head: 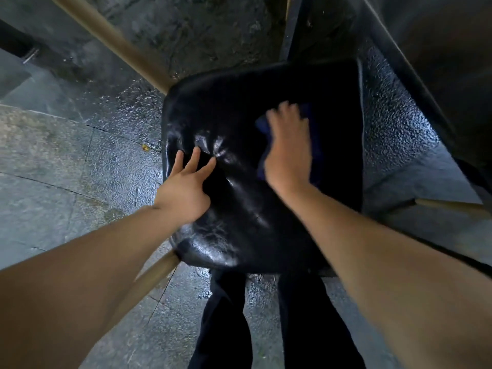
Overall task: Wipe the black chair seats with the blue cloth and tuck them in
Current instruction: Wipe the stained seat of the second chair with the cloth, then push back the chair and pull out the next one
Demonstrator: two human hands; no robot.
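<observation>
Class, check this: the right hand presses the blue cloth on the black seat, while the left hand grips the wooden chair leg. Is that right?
Not quite. In the head view the left hand lies with spread fingers on the seat, not round a leg. The right hand does press the cloth on the seat.

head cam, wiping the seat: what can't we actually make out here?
- Cloth: mostly under the right hand, only dark blue edges show; its extent is unclear.
- Right hand's fingers: motion-blurred, so their pose is uncertain.
- Seat: the near edge is partly covered by both forearms.
- Chair legs: mostly hidden under the seat.
- Table: cut off by the top-right edge.
</observation>
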